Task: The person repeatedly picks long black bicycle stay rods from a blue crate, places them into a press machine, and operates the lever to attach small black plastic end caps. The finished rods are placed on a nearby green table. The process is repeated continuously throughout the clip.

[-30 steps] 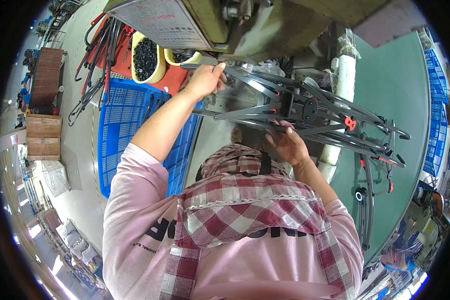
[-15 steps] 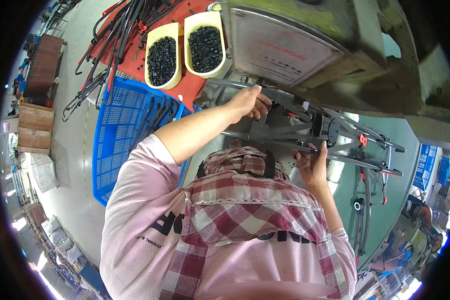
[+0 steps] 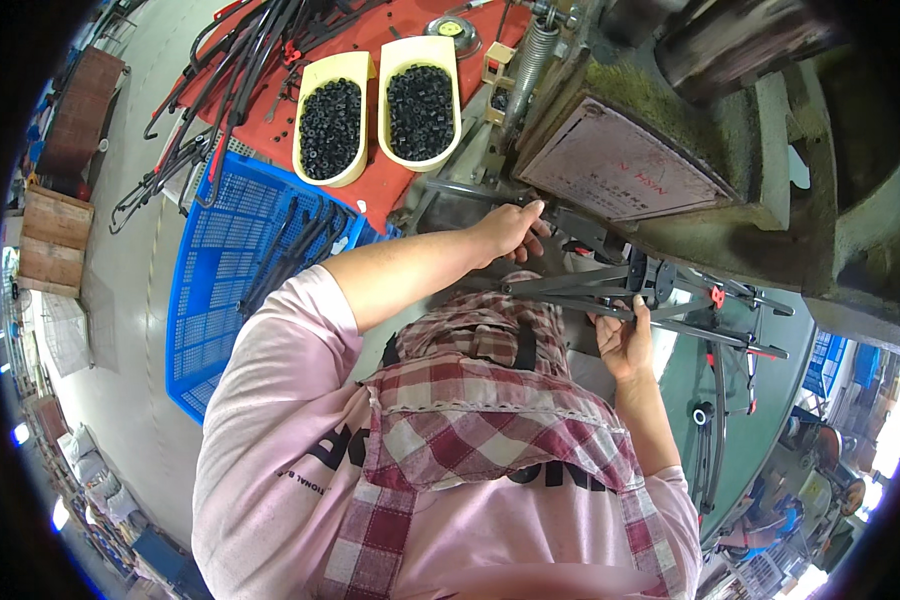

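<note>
A folding frame of dark metal tubes [image 3: 580, 284] with red clips and a black round hub lies across the machine's work area, its far end reaching out to the right. My right hand [image 3: 622, 340] holds a lower tube of it near the hub, thumb up against the tube and fingers beneath. Farther left, my left hand [image 3: 515, 232] is closed, fingers curled, just below the machine's hanging sign plate. Whatever it grips is hidden behind the fingers. A grey tube [image 3: 460, 187] runs just beyond that hand.
Two cream bins [image 3: 418, 150] of small black parts stand on a red-covered table [image 3: 273, 120], beside a heap of black tube frames [image 3: 232, 95]. A blue crate [image 3: 195, 300] with dark parts sits at left. The green heavy machine [image 3: 660, 165] overhangs the right.
The view has shifted, showing more of the machine and its spring. The frame's near tube ends have come away from the left hand's side toward the right hand, which still holds the frame.
</note>
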The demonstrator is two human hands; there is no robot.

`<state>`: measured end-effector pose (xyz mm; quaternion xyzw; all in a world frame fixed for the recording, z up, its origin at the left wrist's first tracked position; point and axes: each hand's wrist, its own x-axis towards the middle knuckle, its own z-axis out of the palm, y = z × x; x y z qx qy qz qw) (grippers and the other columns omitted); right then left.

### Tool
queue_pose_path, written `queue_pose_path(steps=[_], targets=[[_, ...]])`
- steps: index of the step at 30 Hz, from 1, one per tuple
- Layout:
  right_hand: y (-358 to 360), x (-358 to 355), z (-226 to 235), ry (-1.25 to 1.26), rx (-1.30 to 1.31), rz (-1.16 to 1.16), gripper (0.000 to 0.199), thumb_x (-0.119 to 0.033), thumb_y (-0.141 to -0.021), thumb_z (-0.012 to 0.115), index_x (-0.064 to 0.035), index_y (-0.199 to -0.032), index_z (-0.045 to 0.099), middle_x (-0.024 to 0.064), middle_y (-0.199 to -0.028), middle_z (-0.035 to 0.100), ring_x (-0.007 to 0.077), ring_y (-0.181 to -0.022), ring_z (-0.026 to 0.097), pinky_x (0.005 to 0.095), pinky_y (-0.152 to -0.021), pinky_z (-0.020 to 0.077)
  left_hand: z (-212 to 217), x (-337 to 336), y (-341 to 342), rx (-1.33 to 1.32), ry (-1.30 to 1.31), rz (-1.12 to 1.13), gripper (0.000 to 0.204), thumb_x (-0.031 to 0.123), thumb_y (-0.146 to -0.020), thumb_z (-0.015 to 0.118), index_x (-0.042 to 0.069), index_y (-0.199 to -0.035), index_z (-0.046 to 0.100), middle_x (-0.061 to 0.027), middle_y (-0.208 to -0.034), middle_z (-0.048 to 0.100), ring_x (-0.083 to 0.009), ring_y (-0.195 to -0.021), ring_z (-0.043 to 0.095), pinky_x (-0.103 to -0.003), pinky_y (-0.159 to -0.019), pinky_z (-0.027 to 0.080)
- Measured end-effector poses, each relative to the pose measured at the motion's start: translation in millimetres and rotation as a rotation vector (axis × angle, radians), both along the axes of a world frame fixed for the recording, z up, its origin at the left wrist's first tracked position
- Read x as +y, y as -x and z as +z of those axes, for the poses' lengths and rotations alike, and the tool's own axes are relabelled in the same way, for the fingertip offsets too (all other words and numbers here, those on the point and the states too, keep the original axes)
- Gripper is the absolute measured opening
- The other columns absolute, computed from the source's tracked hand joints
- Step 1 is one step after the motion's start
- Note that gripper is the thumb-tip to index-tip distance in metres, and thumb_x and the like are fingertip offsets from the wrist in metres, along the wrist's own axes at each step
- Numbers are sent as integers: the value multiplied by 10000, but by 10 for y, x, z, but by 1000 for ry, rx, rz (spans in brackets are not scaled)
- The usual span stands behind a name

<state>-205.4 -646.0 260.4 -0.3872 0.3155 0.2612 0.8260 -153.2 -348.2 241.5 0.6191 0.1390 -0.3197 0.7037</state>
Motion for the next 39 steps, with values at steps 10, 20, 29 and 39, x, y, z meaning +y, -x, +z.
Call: queue_pose_path(steps=[10,20,29,39], targets=[[24,-77,-177,97,-85,15,248,-212,-952,604,-15,-1102,600,158,-1046,706,275,-960,690,323,-902,546,-95,-71,57,-111,-28,40,637,542,-1027,333,2,-1017,669,-88,-781,700,-126,-561,568,-272,-542,443],[9,-131,-231,134,-125,4,242,-194,-946,609,4,-1084,592,176,-1035,704,283,-974,687,354,-938,546,-57,-192,123,-140,12,65,645,530,-1028,311,4,-1055,683,-78,-811,707,-112,-582,552,-264,-552,428],[104,-142,-276,146,-58,44,220,-173,-953,600,-9,-1100,599,163,-1080,697,271,-1007,674,376,-961,521,-85,-224,187,-130,26,155,633,541,-1015,342,22,-1027,704,-84,-839,718,-112,-606,562,-253,-566,446],[125,-560,-259,482,-243,396,351,-247,-942,651,50,-1122,599,171,-1054,684,272,-982,678,355,-857,535,-312,-230,98,-18,139,301,707,520,-1047,240,-61,-1077,641,-131,-914,721,-154,-631,560,-287,-603,434]])
